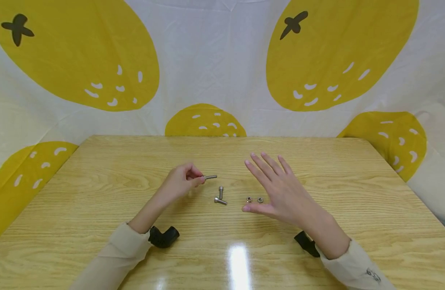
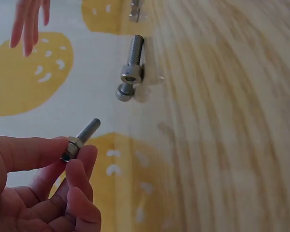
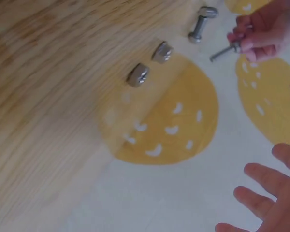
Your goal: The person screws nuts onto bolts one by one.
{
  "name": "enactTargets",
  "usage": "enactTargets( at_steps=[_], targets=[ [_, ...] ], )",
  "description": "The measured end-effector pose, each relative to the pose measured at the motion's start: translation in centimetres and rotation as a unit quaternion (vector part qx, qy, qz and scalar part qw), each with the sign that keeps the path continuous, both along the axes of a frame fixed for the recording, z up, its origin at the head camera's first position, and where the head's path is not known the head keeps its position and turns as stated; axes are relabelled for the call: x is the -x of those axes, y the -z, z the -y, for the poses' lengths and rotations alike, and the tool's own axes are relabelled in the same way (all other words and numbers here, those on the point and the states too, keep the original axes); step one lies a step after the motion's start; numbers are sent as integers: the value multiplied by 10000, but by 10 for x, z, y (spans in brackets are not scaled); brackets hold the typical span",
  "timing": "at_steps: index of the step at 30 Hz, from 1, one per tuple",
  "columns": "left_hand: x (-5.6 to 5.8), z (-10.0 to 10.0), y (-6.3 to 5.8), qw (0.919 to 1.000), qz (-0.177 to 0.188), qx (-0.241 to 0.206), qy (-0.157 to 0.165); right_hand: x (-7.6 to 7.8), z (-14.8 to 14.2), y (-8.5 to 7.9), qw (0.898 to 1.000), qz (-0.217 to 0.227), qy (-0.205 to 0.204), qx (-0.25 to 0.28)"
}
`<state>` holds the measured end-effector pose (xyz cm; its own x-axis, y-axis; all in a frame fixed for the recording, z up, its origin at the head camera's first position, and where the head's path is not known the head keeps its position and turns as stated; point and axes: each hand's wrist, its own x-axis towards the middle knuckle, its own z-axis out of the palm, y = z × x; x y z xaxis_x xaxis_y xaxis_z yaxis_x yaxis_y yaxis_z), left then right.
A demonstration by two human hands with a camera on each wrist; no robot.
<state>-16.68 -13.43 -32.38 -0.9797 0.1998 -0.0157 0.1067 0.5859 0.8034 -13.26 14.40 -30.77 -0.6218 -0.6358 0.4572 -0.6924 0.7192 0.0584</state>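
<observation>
My left hand [image 1: 179, 180] pinches a silver bolt [image 1: 211, 177] by its head end between thumb and fingers, above the table. The bolt's threaded shank points right, away from the fingertips. In the left wrist view, a collar shows by the held bolt's [image 2: 88, 130] head; whether it is a separate nut I cannot tell. Two more bolts lie just right of that hand: one [image 1: 221, 193] points lengthwise, the other [image 1: 221, 201] lies slanted by its near end. My right hand [image 1: 285, 195], fingers spread and holding nothing, is beside two nuts [image 1: 249, 199] that sit side by side.
Everything lies on a light wood-grain table [image 1: 117, 169]. Behind it hangs a white cloth [image 1: 211, 60] with big yellow fruit shapes. A black curved piece [image 1: 164, 237] is at the left wrist, and another black piece [image 1: 307, 243] at the right wrist.
</observation>
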Motion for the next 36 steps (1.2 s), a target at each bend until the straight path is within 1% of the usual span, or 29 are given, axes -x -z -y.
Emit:
enactTargets(
  at_steps=[4, 8, 14, 18, 23, 25, 28, 32, 36],
  targets=[
    [6, 6, 12, 9992, 122, 342, 169, 3, -3, 4, 9998, 160, 58, -79],
    [7, 8, 16, 9979, 145, 594, 211, 5, -4, 7, 9992, 307, 162, -178],
    [5, 7, 14, 9937, 2, 1097, 224, 7, -5, 10, 9987, 358, 239, -265],
    [4, 7, 14, 9919, 3, 1242, 257, 8, -6, 11, 9985, 373, 271, -299],
    [3, 2, 11, 9868, -307, 1571, 230, 8, -6, 10, 9980, 459, 294, -322],
    [3, -3, 8, 9844, -465, 1671, 304, 7, -6, 10, 9976, 529, 307, -323],
    [3, -11, 3, 9817, -627, 1707, 569, 7, -6, 9, 9969, 642, 332, -316],
    [4, -20, 0, 9751, -820, 1710, 1152, 7, -6, 9, 9963, 724, 341, -313],
    [1, -26, -2, 9673, -733, 1706, 1726, 7, -6, 8, 9961, 760, 315, -309]
  ],
)
